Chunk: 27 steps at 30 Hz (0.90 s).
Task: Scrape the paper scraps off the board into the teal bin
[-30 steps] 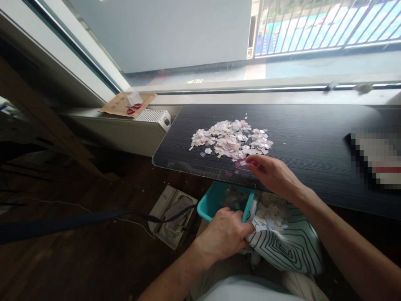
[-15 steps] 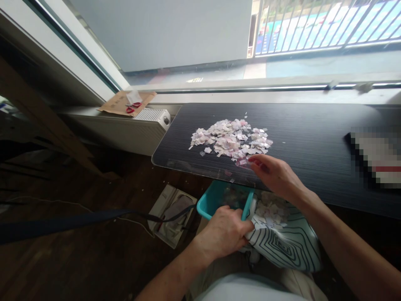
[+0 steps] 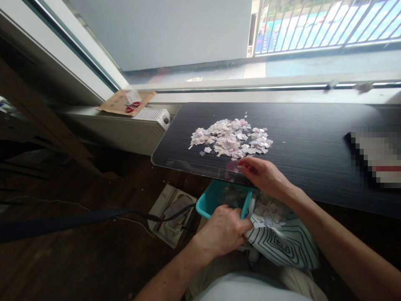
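Paper scraps (image 3: 230, 138) lie in a loose, spread heap on the left half of the dark table (image 3: 313, 133). Right hand (image 3: 263, 173): fingers drawn in around a pink translucent piece (image 3: 232, 167) at the heap's near edge; exact grip partly hidden. Left hand (image 3: 227, 230): closed over the rim of the teal bin (image 3: 203, 211), just below the table edge; whether it also pinches the adjoining patterned bag (image 3: 282, 246), cannot tell. Handling, judged: scraps very light, thin, easily scattered; single flakes awkward to pick up. Best hold: gathered low from the heap's outer edge, fingers cupped.
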{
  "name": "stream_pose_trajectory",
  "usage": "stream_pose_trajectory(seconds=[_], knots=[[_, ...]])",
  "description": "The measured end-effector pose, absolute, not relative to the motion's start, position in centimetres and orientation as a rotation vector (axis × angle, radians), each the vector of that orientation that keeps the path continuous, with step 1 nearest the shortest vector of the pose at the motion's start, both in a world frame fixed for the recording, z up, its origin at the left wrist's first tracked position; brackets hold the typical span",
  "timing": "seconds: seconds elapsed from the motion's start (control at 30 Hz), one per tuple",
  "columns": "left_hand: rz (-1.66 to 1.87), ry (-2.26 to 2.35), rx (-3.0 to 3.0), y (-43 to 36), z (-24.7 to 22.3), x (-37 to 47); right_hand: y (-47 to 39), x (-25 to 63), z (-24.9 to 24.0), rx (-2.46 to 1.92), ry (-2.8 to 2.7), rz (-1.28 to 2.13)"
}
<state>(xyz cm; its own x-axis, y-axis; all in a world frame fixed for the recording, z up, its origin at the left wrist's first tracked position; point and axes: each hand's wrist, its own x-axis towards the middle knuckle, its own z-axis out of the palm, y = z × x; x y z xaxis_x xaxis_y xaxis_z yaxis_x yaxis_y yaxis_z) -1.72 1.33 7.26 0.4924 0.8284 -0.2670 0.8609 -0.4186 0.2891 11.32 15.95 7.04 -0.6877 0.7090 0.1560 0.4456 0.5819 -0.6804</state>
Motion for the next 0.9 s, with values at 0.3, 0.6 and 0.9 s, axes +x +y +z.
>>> stream_pose_trajectory(seconds=[0.3,0.6,0.9], knots=[[-0.090,1.429,2.351,1.2,7.1,-1.8,15.9,13.2,6.9,-1.028,-2.342,0.772],[-0.071,1.443,2.371,1.2,6.9,-1.7,14.6,13.5,6.5,-0.965,-2.374,0.886],[-0.060,1.458,2.339,0.9,6.7,-2.0,14.9,13.5,6.7,-0.995,-2.338,0.912]])
